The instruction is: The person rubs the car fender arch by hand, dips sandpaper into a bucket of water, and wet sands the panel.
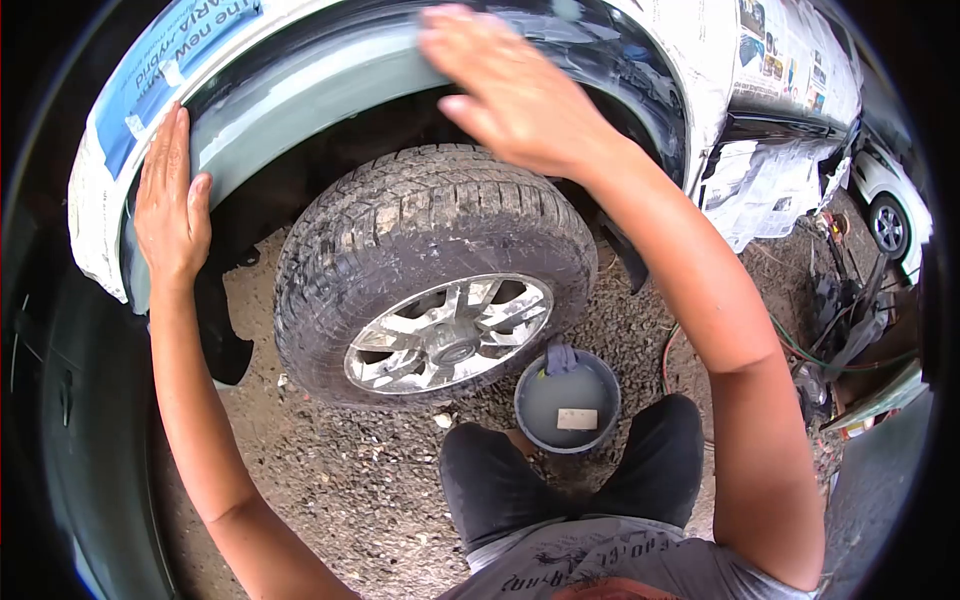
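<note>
Arch: the car's front wheel arch [300, 105] stands at the top of your view, above the tyre [430, 215], between paper [190, 65] at its outer left edge and more paper [785, 60] on the right.
Progress: judging by looks, part way; the grey band is fairly even at left and centre, while pale smears and streaks on the dark paint, mostly towards the right, look unfinished.
Axis: the long axis curves from the lower left corner over the top to the right; the opening points down at the tyre.
Left hand [172, 215]: flat on the arch's left end, fingers together and pointing up, thumb slightly apart.
Right hand [510, 100]: blurred at the top of the band, fingers extended, thumb apart; you cannot tell contact or anything under the palm.
Bucket [518, 408]: on the gravel [370, 470] below the tyre, with cloudy water, a pale block [577, 419], and a cloth [560, 359] over its rim.
</note>
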`<state>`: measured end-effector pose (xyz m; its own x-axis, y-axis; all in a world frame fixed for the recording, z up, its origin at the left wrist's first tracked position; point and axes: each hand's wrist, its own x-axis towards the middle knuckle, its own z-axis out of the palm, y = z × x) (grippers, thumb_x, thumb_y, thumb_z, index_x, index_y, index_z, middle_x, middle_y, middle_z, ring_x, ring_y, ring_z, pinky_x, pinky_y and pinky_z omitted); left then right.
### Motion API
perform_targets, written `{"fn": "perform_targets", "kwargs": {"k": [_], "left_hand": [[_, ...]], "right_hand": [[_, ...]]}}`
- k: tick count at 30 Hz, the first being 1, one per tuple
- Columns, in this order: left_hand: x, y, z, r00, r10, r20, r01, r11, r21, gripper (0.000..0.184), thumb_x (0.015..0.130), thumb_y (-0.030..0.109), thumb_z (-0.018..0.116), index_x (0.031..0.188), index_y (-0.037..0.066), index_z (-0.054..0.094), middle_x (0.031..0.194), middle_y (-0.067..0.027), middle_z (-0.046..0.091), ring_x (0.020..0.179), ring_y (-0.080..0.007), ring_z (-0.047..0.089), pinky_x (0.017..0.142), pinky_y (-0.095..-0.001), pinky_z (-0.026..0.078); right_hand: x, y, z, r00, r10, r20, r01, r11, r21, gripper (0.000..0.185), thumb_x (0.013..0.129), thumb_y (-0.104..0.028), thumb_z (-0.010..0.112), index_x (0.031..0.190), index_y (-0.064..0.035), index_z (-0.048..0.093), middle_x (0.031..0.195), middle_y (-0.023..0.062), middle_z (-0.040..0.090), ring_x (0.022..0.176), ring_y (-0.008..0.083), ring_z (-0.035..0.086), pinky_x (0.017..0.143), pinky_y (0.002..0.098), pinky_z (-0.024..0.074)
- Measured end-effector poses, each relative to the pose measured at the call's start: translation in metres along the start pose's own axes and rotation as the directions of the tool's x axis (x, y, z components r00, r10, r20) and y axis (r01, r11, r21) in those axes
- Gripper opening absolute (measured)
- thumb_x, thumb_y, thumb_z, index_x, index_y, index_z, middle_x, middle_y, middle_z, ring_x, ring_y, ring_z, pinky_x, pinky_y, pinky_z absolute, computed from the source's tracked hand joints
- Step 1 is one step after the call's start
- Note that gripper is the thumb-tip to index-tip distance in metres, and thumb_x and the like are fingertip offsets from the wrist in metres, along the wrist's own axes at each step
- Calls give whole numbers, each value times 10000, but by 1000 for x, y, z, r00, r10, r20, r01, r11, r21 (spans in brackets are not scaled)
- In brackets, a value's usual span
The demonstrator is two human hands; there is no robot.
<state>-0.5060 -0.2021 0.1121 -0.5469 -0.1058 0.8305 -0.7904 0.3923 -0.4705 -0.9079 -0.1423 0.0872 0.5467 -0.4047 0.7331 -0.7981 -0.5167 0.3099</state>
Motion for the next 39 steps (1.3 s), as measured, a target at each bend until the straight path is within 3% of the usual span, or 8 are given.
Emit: {"fn": "perform_targets", "kwargs": {"k": [4,11,19,30,32,35,37,39], "left_hand": [[-2,2,-2,1000,3,14,-3,1000,15,626,1022,386,471,1563,76,415,1585,-136,453,1468,-328,420,1225,-441,318],[32,50,15,999,-34,-14,35,992,122,747,987,473,582,1562,35,392,1582,-190,438,1476,-348,401,1221,-440,315],[144,204,57,992,130,-2,-129,992,9,826,972,547,566,1476,-94,430,1520,-293,461,1465,-390,395,1242,-471,258],[210,408,151,915,398,-70,-397,856,-332,815,1032,536,477,1508,-117,371,1573,-293,393,1482,-352,366,1260,-453,218],[198,448,164,924,371,-91,-379,919,-109,847,983,634,496,1502,-34,449,1570,-216,447,1494,-304,381,1251,-433,234],[158,499,153,878,479,18,-425,794,-436,711,995,506,545,1420,-63,507,1481,-221,539,1467,-347,395,1203,-447,330],[84,529,141,927,375,-21,-281,655,-702,552,969,374,592,1342,-31,575,1421,-198,586,1354,-350,520,1109,-467,441],[2,549,116,833,423,356,91,530,-843,384,949,284,593,1207,1,625,1118,-166,657,1084,-357,633,883,-509,530]], "right_hand": [[-82,46,-4,950,258,-177,-247,965,82,570,1051,-228,513,1549,7,367,1653,211,301,1567,333,215,1284,430,153],[-229,-12,21,902,423,84,-426,844,325,622,1051,-257,511,1561,41,314,1669,244,235,1535,402,264,1263,478,201],[-403,-103,70,493,662,564,-855,248,456,693,1063,-282,476,1601,54,195,1615,250,355,1496,393,353,1229,417,267],[-468,-105,103,344,615,709,-936,282,209,651,1060,-309,422,1519,142,321,1614,303,313,1496,424,328,1232,409,284],[-473,-99,108,313,588,746,-931,343,121,639,1055,-309,415,1497,148,359,1619,306,296,1492,434,322,1230,420,298],[-480,-88,109,168,532,830,-943,333,-23,620,1047,-302,394,1506,115,373,1614,309,299,1449,443,391,1197,448,362],[-508,-84,127,125,529,839,-916,386,-107,597,1039,-297,397,1491,93,413,1589,309,350,1418,448,439,1170,479,397],[-504,-73,117,173,434,884,-846,526,-93,598,1035,-312,402,1475,92,432,1573,305,382,1408,462,446,1168,498,395]]}}
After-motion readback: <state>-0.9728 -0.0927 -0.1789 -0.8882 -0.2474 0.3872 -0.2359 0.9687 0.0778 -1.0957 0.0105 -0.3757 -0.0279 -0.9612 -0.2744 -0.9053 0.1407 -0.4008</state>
